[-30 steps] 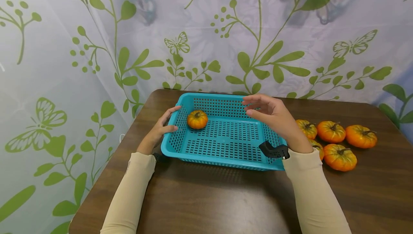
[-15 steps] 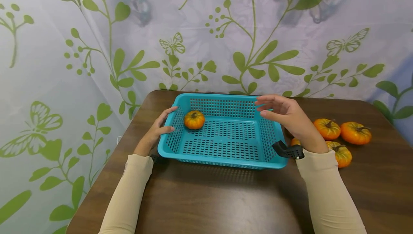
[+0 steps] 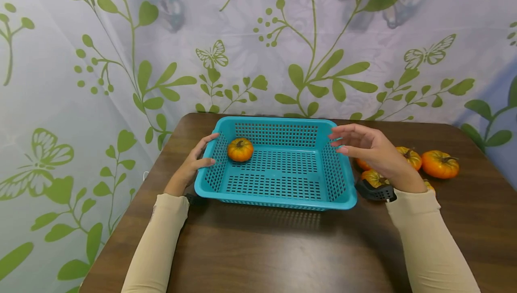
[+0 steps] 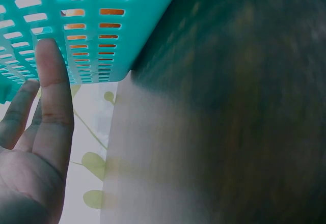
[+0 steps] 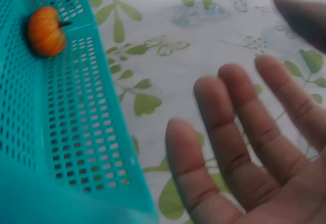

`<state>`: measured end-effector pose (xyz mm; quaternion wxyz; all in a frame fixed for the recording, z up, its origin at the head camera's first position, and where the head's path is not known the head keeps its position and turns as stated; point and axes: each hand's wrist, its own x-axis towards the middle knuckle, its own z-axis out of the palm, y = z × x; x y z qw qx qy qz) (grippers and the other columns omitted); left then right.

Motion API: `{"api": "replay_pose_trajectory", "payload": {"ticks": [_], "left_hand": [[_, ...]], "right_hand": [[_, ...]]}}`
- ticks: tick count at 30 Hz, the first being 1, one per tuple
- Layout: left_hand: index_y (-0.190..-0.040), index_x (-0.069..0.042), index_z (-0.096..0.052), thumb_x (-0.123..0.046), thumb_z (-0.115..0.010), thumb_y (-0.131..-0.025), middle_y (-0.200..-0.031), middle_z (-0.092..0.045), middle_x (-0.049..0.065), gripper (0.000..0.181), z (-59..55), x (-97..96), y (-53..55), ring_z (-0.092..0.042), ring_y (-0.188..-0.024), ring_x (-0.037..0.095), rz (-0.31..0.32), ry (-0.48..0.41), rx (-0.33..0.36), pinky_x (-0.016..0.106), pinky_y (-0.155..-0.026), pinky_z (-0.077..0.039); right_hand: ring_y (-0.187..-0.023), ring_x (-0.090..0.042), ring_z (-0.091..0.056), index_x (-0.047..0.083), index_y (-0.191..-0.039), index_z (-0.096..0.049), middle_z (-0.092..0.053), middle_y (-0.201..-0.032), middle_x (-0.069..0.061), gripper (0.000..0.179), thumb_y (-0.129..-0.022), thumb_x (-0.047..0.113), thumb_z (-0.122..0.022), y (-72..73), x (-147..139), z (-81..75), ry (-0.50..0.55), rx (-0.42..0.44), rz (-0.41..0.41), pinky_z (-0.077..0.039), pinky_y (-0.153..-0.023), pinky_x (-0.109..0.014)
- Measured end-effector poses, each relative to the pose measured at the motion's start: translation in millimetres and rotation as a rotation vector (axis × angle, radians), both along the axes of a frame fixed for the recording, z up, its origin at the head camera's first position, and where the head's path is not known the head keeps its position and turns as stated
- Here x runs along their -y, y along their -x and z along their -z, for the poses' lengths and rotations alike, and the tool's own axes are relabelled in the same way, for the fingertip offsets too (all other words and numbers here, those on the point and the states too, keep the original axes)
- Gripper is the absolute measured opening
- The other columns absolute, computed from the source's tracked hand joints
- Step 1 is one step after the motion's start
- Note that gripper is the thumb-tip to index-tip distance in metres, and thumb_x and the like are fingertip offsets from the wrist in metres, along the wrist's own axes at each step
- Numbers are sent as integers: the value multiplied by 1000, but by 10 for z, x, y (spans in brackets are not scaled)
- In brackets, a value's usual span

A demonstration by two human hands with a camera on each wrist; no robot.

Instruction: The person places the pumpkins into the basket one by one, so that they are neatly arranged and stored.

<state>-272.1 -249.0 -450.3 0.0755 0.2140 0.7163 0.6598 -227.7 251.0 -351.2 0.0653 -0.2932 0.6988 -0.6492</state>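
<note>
A turquoise plastic basket point(image 3: 274, 202) with slotted walls stands on the table. Inside, near its left wall, sits a small orange pumpkin point(image 3: 240, 150). My left hand point(image 3: 191, 167) rests against the basket's left side, thumb and fingertips at the rim. In the left wrist view its fingers point(image 4: 53, 107) stretch straight along the outer wall point(image 4: 147, 10). Above the table, just past the basket's right rim, my right hand point(image 3: 375, 151) holds nothing. Its fingers look spread and slightly bent in the right wrist view, apart from the basket point(image 5: 125, 147).
Several orange pumpkins point(image 3: 440, 165) lie on the brown wooden table point(image 3: 258, 248) to the right, some partly hidden by my right hand and wrist. Behind the table hangs a pale curtain point(image 3: 242, 59) with green leaves and butterflies.
My right hand has moved right, from above the basket to beyond its right rim, towards the pumpkins. My left hand stays at the basket's left side. The view has turned slightly right.
</note>
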Motion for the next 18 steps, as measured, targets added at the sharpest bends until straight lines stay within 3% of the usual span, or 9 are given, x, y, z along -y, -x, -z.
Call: {"api": "replay_pose_trajectory", "payload": {"ticks": [6, 12, 18], "left_hand": [[-169, -10, -28, -10, -58, -92, -159, -37, 34, 82, 10, -3, 9, -60, -119, 31, -7, -2, -2, 37, -93, -59], [-169, -7, -27, -10, -57, -92, -158, -38, 35, 83, 15, -4, 12, -60, -119, 30, -1, -9, -10, 36, -94, -59], [-169, -9, -27, -11, -57, -92, -158, -38, 34, 83, 20, 2, 19, -59, -119, 29, -8, 1, -4, 36, -93, -59]], "right_hand": [[-117, -17, -70, 11, -141, -70, -74, -131, -1, 50, -101, -16, -59, 0, -101, 76, -37, -40, -6, -60, -95, -28], [-116, -14, -71, 4, -143, -66, -75, -129, -3, 45, -101, -13, -61, -64, -218, 161, -73, -55, 80, -60, -93, -26], [-113, -11, -73, 6, -138, -70, -77, -127, -2, 46, -99, -16, -60, -158, -305, 253, -40, -78, 140, -61, -89, -24]]}}
